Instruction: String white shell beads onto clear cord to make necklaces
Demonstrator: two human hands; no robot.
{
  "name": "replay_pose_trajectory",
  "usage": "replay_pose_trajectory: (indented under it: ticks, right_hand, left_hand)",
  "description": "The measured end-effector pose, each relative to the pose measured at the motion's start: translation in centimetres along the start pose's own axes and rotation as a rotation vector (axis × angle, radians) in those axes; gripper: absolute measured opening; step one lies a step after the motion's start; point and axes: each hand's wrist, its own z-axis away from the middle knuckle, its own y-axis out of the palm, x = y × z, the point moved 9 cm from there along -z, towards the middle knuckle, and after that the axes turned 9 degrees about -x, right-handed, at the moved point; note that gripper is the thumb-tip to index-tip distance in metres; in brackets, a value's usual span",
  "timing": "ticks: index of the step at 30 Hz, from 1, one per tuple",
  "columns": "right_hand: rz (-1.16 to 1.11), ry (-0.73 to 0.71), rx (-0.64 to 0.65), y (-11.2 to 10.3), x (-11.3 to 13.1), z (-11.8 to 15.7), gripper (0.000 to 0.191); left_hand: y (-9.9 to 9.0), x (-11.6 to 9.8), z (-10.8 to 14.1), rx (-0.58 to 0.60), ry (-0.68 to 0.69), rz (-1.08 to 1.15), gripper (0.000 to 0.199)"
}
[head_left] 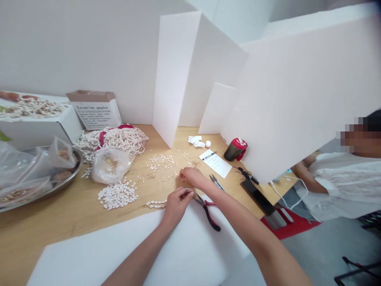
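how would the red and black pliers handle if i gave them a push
The pliers would probably slide rather than roll, since they seem to lie flat with handles spread. The handles may pivot together. They're likely stiff and fairly heavy for their size, given the metallic-looking nose.

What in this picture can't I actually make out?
All in the head view:
What, if anything, the left hand has in its grip: covered by its own fingers and too small.
What the right hand pinches, if anything: likewise.
The right end of the white bead strand: hidden by the left hand.
Writing on the note: too small, blurred.
The metal tray's left part: cut off by the picture's edge.
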Motion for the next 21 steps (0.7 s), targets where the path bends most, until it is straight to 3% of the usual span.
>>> replay_pose_trajectory:
  ticks: [10,17,21]
  right_hand:
    - [-0.139,0.147,-0.074,-0.2,-1.4,0.6,0.032]
    - [-0.285,0.169,-0.126,0.8,-1.6,0.8,0.031]
    - [-0.451,0.210,-0.259,0.4,-2.2,1.8,0.012]
  left_hand:
    - [-0.4,0.5,0.0,-0.032,-0.041,0.050,0.027]
    - [-0.9,1.1,-0.1,-0.088,-0.136,0.161,0.027]
    - [-1.0,1.3,-0.1,-0.095,-0.166,0.173,0.029]
